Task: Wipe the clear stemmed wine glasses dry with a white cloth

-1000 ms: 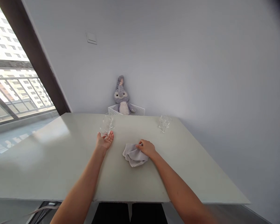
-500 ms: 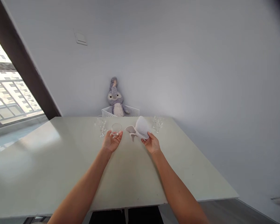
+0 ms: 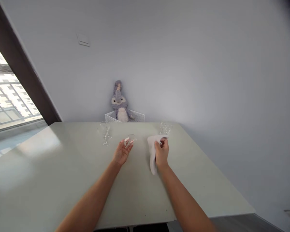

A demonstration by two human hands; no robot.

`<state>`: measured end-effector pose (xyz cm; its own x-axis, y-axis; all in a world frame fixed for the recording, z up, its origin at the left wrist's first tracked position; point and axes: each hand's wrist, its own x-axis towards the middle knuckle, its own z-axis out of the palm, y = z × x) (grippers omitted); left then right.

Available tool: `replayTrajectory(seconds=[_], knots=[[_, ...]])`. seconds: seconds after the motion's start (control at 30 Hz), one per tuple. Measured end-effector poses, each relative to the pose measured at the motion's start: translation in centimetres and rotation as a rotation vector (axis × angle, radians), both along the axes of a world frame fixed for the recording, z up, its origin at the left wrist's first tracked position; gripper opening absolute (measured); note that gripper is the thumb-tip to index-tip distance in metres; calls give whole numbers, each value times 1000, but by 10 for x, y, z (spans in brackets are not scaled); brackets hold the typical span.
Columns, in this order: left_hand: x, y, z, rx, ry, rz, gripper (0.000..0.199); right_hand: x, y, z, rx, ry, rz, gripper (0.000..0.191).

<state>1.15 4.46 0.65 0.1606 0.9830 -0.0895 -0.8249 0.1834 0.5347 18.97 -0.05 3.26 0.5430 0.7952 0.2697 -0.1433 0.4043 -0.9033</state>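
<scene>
My left hand [image 3: 122,152] is closed around a clear wine glass [image 3: 130,140], which is tilted with its rim toward the right. Fingers and glare hide the lower part of that glass. A white cloth [image 3: 152,154] hangs from my right hand [image 3: 162,151], pinched between thumb and fingers, one end drooping toward the table. The two hands are apart, and the cloth does not touch the glass. Beyond my left hand several clear stemmed glasses [image 3: 105,131] stand close together. More clear glasses [image 3: 164,127] are behind my right hand, partly covered by the cloth.
A pale tabletop [image 3: 70,174] extends under both arms. At its far edge, by the wall, a grey plush rabbit [image 3: 120,103] sits in a white perforated basket [image 3: 138,116]. There is a window [image 3: 12,93] on the left.
The glass in my left hand has shifted right and tipped over to the right. My right hand has turned and bunched the cloth, which moved right and now hangs down.
</scene>
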Motion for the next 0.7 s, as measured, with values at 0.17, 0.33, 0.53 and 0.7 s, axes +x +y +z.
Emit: replayTrajectory(seconds=[0.17, 0.33, 0.53, 0.7], knots=[[15, -11, -4, 118, 85, -70, 19, -37, -15, -9, -48, -341, 438, 48], [12, -13, -3, 203, 259, -31, 24, -40, -8, -25, -186, -385, 662, 52], [10, -16, -1, 310, 613, -87, 30, -30, 0, -31, -259, -396, 747, 32], [10, -24, 8, 415, 632, -243, 52, -24, 0, -22, -242, 225, 872, 31]])
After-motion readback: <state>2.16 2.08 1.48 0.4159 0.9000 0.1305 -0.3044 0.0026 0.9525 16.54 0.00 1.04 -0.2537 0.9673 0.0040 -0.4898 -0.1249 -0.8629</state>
